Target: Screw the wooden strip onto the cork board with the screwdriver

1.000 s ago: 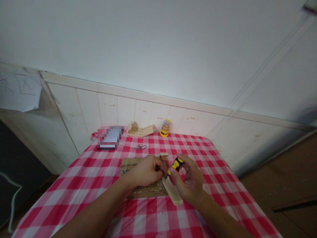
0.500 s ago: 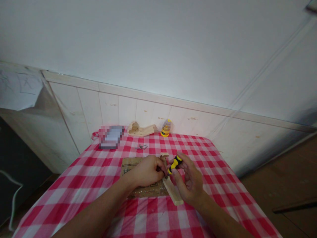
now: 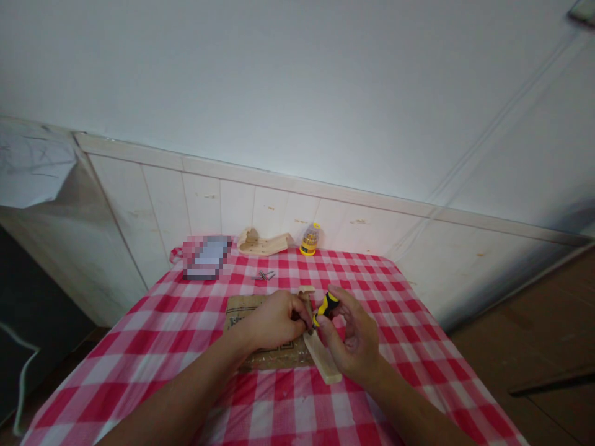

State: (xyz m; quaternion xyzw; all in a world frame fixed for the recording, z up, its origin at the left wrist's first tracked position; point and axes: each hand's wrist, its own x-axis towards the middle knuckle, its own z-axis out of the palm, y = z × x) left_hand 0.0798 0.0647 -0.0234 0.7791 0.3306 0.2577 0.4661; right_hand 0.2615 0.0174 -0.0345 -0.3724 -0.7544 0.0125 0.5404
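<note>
My right hand [image 3: 353,337] is closed on a short yellow-and-black screwdriver [image 3: 326,306], its handle tilted up to the right and its tip pointing down at a wooden piece [image 3: 322,360]. My left hand [image 3: 277,319] is closed around the upper part of that pale wooden piece, fingertips close to the screwdriver's tip. Any screw at the tip is too small or hidden to make out. Beneath the left hand and the wood lies a flat brown cardboard piece [image 3: 239,305] with dark printing.
Several screws [image 3: 264,275] lie loose beyond the cardboard. At the table's back stand a shaped wooden part [image 3: 264,245] and a yellow-capped clear container [image 3: 309,240]. A blurred phone-like slab [image 3: 207,259] lies back left. The red-and-white checked tablecloth [image 3: 390,396] reaches the panelled wall [image 3: 279,207].
The screwdriver's handle has turned slightly in my right hand's fingers. My left hand keeps its grip on the wood. The whole view has shifted slightly.
</note>
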